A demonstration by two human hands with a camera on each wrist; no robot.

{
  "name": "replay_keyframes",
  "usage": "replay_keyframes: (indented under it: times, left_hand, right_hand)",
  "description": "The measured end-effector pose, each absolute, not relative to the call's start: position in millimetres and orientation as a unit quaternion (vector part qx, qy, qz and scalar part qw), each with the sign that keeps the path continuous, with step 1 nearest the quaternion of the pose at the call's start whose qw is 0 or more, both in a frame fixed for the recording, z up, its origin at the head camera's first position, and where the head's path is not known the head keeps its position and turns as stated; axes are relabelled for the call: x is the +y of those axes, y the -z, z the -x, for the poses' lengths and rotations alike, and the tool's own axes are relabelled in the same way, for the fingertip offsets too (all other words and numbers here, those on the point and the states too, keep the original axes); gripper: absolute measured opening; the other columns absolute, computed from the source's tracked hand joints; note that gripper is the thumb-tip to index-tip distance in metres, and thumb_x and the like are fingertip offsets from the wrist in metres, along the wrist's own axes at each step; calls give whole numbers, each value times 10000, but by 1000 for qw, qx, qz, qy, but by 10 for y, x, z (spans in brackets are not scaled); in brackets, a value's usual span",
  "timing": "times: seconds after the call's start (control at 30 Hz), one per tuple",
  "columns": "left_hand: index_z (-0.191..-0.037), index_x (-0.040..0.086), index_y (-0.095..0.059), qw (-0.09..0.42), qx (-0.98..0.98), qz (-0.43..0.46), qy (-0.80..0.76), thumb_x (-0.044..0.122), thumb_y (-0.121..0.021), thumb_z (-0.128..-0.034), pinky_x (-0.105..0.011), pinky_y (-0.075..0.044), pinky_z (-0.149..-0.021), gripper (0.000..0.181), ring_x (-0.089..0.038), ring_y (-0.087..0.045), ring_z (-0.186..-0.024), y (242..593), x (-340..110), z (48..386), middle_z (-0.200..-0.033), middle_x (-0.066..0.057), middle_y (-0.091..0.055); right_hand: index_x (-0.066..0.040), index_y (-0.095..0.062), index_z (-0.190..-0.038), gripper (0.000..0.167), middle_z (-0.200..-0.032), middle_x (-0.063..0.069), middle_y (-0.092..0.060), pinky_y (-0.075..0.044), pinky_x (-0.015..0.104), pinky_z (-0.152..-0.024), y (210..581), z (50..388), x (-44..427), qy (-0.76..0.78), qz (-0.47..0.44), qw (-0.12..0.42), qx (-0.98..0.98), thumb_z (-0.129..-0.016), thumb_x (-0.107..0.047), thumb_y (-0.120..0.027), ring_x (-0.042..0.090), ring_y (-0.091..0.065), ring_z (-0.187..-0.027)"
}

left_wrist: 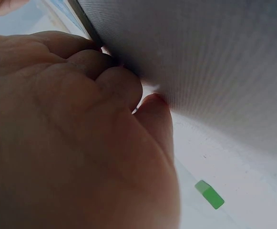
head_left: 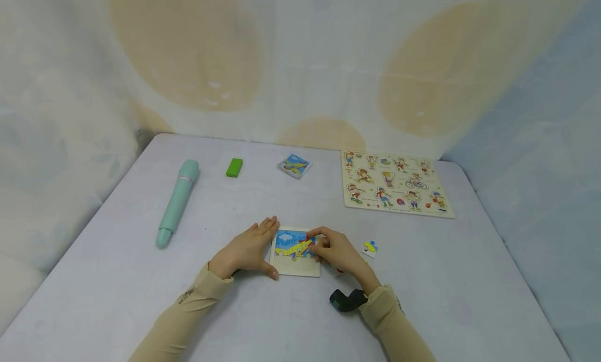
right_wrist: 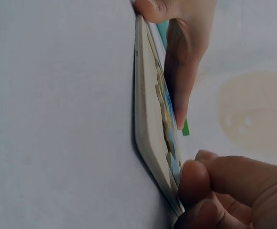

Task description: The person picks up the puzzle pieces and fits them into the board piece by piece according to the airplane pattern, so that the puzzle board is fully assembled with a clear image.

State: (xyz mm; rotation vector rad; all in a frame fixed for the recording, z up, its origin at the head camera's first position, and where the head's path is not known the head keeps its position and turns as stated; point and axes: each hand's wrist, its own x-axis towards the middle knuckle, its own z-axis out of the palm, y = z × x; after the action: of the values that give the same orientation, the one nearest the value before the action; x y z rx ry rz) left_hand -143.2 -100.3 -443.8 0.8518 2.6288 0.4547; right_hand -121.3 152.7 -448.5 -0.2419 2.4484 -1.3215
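Observation:
A small wooden puzzle board (head_left: 297, 268) lies on the table, its upper part filled with pieces showing a yellow airplane on blue sky. My left hand (head_left: 251, 250) rests along its left edge, fingers straight and thumb at the lower left corner. At the right side, my right hand (head_left: 337, 251) has thumb and fingers curled, pinching a puzzle piece (right_wrist: 175, 167) at the board's edge. The fingers partly hide that piece. Beside the right hand lies a loose puzzle piece (head_left: 370, 249); others are partly covered by this hand.
Toward the back lie a green block (head_left: 234, 167), an airplane picture card (head_left: 295, 166) and a larger wooden board with cartoon figures (head_left: 389, 187). A mint-green microphone-shaped object (head_left: 178, 203) is at the left. Patterned cloth hangs behind the table.

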Motion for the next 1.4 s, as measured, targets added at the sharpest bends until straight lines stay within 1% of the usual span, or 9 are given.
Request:
replay_keyframes:
  times: [0.13,0.37,0.6,0.73,0.87,0.97,1.13,1.27,1.4]
  left_hand:
    - [-1523,-19,-218,171,925,-298,-161,589,-838,-608,-490,-182,-1225,1261,-306,-142,-1511,4434,-998,1437,-1616,-165,-172]
    - [-1522,-22,-217,174,925,-298,-160,585,-838,-612,-496,-183,-1223,1258,-312,-144,-1510,4412,-993,1429,-1616,-169,-173]
    - [-1520,-26,-221,175,925,-297,-159,580,-837,-616,-500,-188,-1221,1250,-318,-149,-1508,4400,-996,1420,-1614,-173,-177]
    - [-1520,-25,-223,175,925,-297,-162,576,-840,-615,-499,-190,-1220,1250,-318,-149,-1508,4393,-997,1415,-1614,-173,-178]
    - [-1520,-24,-224,175,925,-297,-163,577,-841,-612,-499,-189,-1221,1251,-316,-149,-1509,4385,-995,1417,-1614,-172,-178]
    - [-1520,-25,-223,174,925,-298,-163,576,-842,-610,-497,-190,-1221,1253,-317,-151,-1508,4382,-993,1423,-1613,-174,-179]
    - [-1517,-31,-226,170,923,-302,-167,570,-847,-603,-497,-198,-1218,1258,-326,-160,-1504,4392,-994,1423,-1609,-184,-183]
    - [-1516,-35,-224,171,924,-301,-166,570,-850,-598,-502,-194,-1218,1265,-328,-157,-1505,4402,-999,1417,-1610,-183,-180]
    - [-1515,-35,-225,167,925,-301,-163,579,-847,-597,-506,-190,-1218,1268,-324,-156,-1506,4407,-1000,1422,-1612,-178,-182]
  right_hand:
    - [-153,-605,-1232,296,-644,0,-622,-335,207,-444,4487,1214,1524,459,87,172,867,-940,-187,-634,101,-468,-520]
    - [-143,-627,-1197,264,-650,19,-623,-373,219,-495,4477,1203,1525,465,89,167,865,-936,-181,-638,131,-490,-558]
    - [-110,-634,-1176,241,-781,24,-659,-360,196,-491,4475,1199,1516,472,109,163,859,-937,-143,-624,113,-473,-594]
    - [-107,-647,-1153,222,-874,30,-698,-407,187,-554,4477,1203,1509,476,109,159,858,-935,-130,-619,114,-523,-671]
    - [-118,-653,-1135,199,-959,34,-701,-452,197,-622,4481,1211,1503,476,102,156,860,-940,-134,-617,122,-565,-746]
    - [-126,-650,-1124,187,-988,38,-693,-467,207,-636,4476,1212,1506,473,101,160,860,-943,-158,-622,125,-574,-763]
    - [-142,-648,-1133,208,-1012,36,-696,-490,220,-622,4478,1218,1565,475,102,169,858,-948,-233,-625,112,-584,-748]
    - [-120,-643,-1149,208,-1003,58,-710,-495,230,-628,4462,1222,1670,486,82,159,855,-961,-201,-602,127,-583,-744]
    - [-92,-631,-1155,205,-988,69,-723,-491,225,-662,4423,1218,1771,480,70,143,863,-964,-154,-586,134,-586,-771]
